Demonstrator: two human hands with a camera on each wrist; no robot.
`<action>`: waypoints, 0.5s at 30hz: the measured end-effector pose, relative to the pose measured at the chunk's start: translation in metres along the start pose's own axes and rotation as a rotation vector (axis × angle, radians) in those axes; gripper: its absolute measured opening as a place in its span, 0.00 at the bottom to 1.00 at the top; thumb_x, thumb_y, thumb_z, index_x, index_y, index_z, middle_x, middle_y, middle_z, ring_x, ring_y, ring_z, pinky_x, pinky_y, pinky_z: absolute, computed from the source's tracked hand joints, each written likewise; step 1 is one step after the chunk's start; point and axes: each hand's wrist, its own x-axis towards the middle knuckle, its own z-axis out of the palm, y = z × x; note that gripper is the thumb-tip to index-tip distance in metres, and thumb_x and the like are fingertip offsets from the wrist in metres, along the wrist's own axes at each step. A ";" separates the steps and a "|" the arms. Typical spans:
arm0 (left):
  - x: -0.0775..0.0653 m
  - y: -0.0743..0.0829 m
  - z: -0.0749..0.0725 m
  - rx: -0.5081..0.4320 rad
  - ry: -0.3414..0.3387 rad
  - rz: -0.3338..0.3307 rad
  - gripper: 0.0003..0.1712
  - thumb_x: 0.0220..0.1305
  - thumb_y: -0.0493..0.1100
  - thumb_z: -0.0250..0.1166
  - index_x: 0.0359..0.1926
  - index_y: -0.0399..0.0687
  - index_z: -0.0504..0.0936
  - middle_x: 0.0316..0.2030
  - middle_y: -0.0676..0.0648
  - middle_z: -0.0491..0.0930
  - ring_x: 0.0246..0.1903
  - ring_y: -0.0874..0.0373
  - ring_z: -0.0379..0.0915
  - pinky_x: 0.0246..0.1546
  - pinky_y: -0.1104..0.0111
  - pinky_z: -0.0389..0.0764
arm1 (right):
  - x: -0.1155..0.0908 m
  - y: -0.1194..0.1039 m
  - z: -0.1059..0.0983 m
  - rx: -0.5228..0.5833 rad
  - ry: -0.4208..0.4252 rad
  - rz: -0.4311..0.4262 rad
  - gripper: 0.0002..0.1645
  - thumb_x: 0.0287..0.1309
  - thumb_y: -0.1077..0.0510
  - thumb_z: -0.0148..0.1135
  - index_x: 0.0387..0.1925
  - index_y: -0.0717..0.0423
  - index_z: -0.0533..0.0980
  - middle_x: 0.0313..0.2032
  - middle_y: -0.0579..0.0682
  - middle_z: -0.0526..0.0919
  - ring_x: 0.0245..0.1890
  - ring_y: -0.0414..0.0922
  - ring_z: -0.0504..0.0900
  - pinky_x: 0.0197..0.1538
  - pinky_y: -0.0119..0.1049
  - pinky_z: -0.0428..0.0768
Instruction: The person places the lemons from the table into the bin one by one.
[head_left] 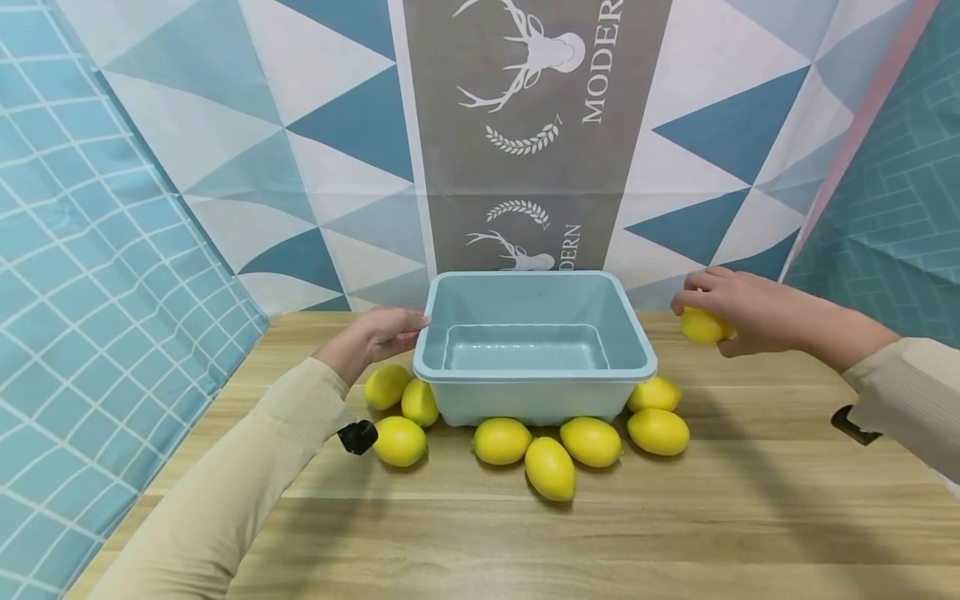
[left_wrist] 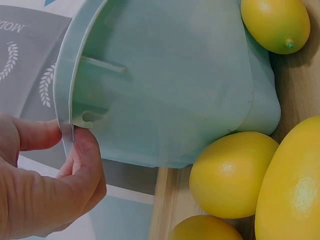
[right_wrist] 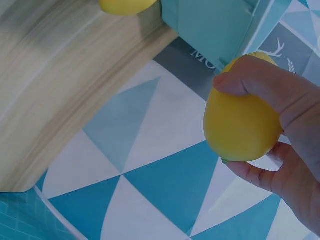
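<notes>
A light blue plastic basin (head_left: pixel 536 392) stands at the back of the wooden table, and its inside holds nothing. My left hand (head_left: pixel 381 333) pinches the basin's rim at its left side; thumb and fingers close over the rim (left_wrist: pixel 64 95) in the left wrist view. On the other side, my right hand (head_left: pixel 750 312) grips a yellow lemon (right_wrist: pixel 242 122) above the table, right of the basin. Several lemons lie round the basin's base: some at the left (head_left: pixel 400 442), some in front (head_left: pixel 550 469), and two at the right (head_left: pixel 657 432).
The wooden table (head_left: pixel 480 542) ends at a patterned cloth backdrop (head_left: pixel 352 125) right behind the basin. Blue tiled-pattern cloth (head_left: pixel 97 292) hangs at the left, teal cloth (head_left: pixel 885 225) at the right. A black strap piece (head_left: pixel 357 437) sits on the left wrist, close above a lemon.
</notes>
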 end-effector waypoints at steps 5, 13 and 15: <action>0.000 0.001 0.001 -0.006 0.008 0.005 0.26 0.71 0.38 0.53 0.67 0.36 0.63 0.52 0.47 0.69 0.45 0.60 0.69 0.42 0.81 0.80 | 0.008 -0.003 -0.004 -0.032 -0.008 -0.009 0.38 0.20 0.62 0.84 0.40 0.44 0.73 0.37 0.42 0.74 0.38 0.42 0.70 0.38 0.40 0.81; -0.002 0.000 0.000 -0.011 0.007 -0.006 0.26 0.71 0.38 0.53 0.67 0.36 0.64 0.53 0.46 0.68 0.46 0.59 0.68 0.40 0.80 0.81 | 0.021 -0.009 -0.011 -0.040 -0.004 -0.017 0.37 0.22 0.62 0.83 0.41 0.44 0.74 0.38 0.42 0.75 0.38 0.42 0.70 0.36 0.38 0.80; -0.002 0.000 0.000 -0.016 0.014 -0.008 0.25 0.71 0.38 0.53 0.67 0.36 0.64 0.52 0.46 0.68 0.46 0.59 0.69 0.40 0.80 0.81 | 0.024 -0.010 -0.013 -0.039 -0.011 -0.015 0.37 0.23 0.62 0.83 0.41 0.44 0.74 0.38 0.43 0.75 0.38 0.42 0.70 0.36 0.38 0.81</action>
